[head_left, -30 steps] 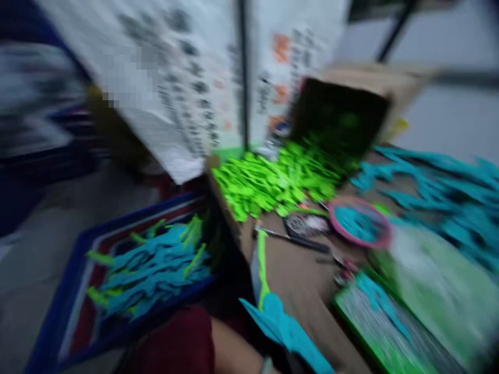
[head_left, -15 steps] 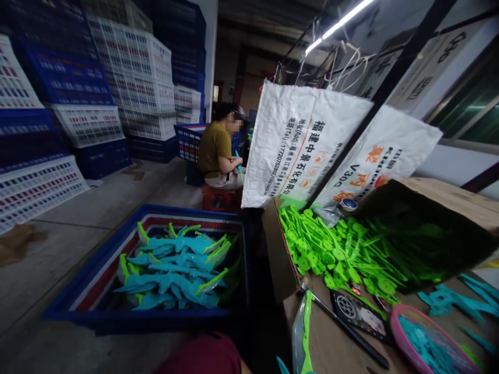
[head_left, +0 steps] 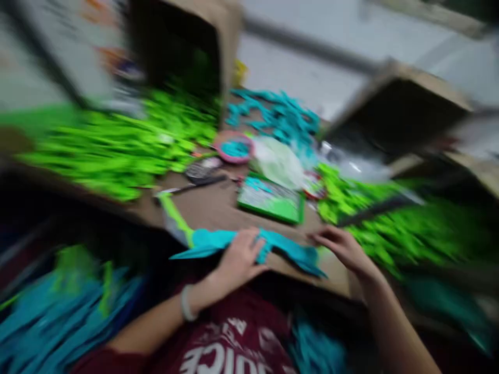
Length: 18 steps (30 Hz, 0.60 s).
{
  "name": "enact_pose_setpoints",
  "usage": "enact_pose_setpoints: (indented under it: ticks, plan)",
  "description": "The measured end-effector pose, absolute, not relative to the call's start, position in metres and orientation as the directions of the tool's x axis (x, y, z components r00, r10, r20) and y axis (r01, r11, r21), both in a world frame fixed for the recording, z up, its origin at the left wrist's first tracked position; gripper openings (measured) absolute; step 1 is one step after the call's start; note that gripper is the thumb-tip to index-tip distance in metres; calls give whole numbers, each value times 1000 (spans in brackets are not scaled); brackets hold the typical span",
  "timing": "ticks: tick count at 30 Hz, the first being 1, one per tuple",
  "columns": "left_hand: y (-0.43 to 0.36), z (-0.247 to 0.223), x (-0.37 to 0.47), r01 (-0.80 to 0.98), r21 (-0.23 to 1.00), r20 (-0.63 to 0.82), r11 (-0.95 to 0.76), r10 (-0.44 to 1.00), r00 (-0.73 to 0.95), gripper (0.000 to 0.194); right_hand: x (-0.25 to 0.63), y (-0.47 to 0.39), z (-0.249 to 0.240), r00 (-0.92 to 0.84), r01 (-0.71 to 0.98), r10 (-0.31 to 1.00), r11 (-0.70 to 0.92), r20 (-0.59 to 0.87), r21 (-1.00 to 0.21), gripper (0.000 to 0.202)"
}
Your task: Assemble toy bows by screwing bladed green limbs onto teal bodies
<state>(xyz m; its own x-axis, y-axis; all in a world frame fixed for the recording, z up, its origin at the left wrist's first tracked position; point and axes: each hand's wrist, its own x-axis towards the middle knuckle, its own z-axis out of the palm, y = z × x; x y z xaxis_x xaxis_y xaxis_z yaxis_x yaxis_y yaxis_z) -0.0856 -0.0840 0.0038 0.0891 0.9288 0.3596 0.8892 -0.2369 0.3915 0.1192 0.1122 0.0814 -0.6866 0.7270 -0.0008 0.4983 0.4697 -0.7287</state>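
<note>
A long teal plastic piece (head_left: 290, 248) lies along the front edge of the workbench, with a lime-green and clear arm (head_left: 177, 221) at its left end. My left hand (head_left: 241, 257) is closed around the teal piece near its middle. Close to the right end is my right hand (head_left: 345, 252), its fingers bent together and blurred. A pale greenish shape (head_left: 328, 259) shows below those fingers; whether they hold it is unclear.
Lime-green parts are heaped at left (head_left: 117, 150) and right (head_left: 374, 223). Between them are a green tray (head_left: 273, 205), a pink basket (head_left: 251, 150), a phone (head_left: 200, 170) and a dark-handled tool (head_left: 202, 184). Finished-looking teal pieces (head_left: 74, 317) fill the lower left.
My view has swung right and down, from the crate and a seated person to the workbench. Both my hands have come into view, the left one on the teal piece.
</note>
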Motion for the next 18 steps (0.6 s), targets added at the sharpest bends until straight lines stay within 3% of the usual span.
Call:
enact_pose_setpoints:
  ticks: [3, 6, 8, 12, 15, 18]
  plan:
    - [-57, -3, -87, 873, 345, 440, -345, 881, 174, 57, 206, 82, 69, -527, 584, 847, 307, -63, -752, 40]
    - [-37, -8, -75, 856, 294, 448, -425, 853, 269, 56, 215, 75, 57, -512, 572, 856, 272, -78, -774, 38]
    - [-33, -9, -65, 862, 279, 438, -423, 855, 278, 52, 197, 81, 52, -635, 474, 772, 380, -10, -795, 31]
    - [-30, -14, -58, 882, 257, 459, -394, 853, 247, 46, 158, 101, 47, -870, 200, 465, 639, 165, -742, 23]
    - [-30, -16, -59, 889, 251, 476, -383, 848, 231, 45, 148, 115, 42, -949, 151, 303, 687, 92, -710, 23]
    - [-31, -15, -57, 892, 257, 482, -372, 849, 215, 43, 149, 124, 37, -972, 108, 224, 693, 70, -713, 20]
